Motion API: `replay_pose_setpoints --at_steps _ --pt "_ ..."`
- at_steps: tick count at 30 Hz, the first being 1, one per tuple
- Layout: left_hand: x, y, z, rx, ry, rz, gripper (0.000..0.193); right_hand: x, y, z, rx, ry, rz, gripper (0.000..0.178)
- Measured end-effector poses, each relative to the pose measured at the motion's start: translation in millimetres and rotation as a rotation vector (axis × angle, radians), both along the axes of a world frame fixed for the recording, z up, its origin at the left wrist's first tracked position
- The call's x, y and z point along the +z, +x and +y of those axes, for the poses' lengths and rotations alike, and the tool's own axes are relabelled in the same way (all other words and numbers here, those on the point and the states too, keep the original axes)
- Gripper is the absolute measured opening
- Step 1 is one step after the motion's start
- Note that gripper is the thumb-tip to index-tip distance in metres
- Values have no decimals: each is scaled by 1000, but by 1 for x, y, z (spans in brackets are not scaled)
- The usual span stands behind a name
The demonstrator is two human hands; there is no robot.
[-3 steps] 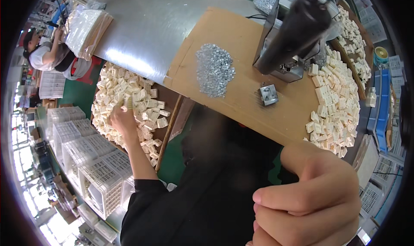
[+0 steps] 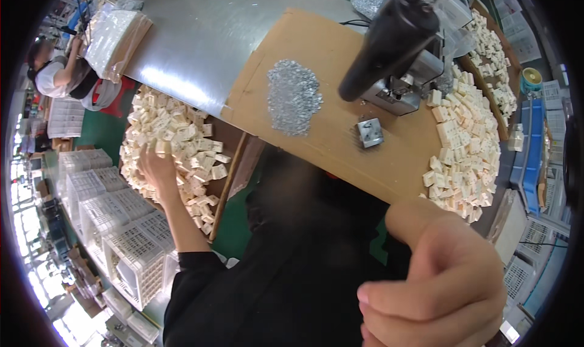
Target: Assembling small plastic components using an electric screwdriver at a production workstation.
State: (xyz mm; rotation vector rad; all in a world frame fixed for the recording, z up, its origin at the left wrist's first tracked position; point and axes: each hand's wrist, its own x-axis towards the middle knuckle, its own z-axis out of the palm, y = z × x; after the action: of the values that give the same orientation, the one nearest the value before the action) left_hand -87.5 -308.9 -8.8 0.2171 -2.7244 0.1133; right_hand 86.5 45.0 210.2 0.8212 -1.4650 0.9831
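Our left hand (image 2: 157, 167) among cream blocks (image 2: 173, 125)
Best pinch one squarely; its grip is unclear. Our right hand (image 2: 441, 274) curls, contents hidden.

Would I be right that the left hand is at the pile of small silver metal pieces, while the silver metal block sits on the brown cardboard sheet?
Not quite: the head view shows the left hand at the pile of cream blocky plastic pieces; the rest stands.

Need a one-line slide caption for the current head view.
Left hand at a heap of cream pieces, right hand curled in the foreground, small silvery parts piled on the cardboard.
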Motion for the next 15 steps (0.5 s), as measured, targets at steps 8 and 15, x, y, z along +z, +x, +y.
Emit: replay_pose_setpoints --at_steps 8,15 --pt "17 -30 173 -771 721 20 19 16 20 -10 36 -83 -409 16" --pt "12 -52 227 -760 479 -132 23 -21 12 15 292 432 -463 14"
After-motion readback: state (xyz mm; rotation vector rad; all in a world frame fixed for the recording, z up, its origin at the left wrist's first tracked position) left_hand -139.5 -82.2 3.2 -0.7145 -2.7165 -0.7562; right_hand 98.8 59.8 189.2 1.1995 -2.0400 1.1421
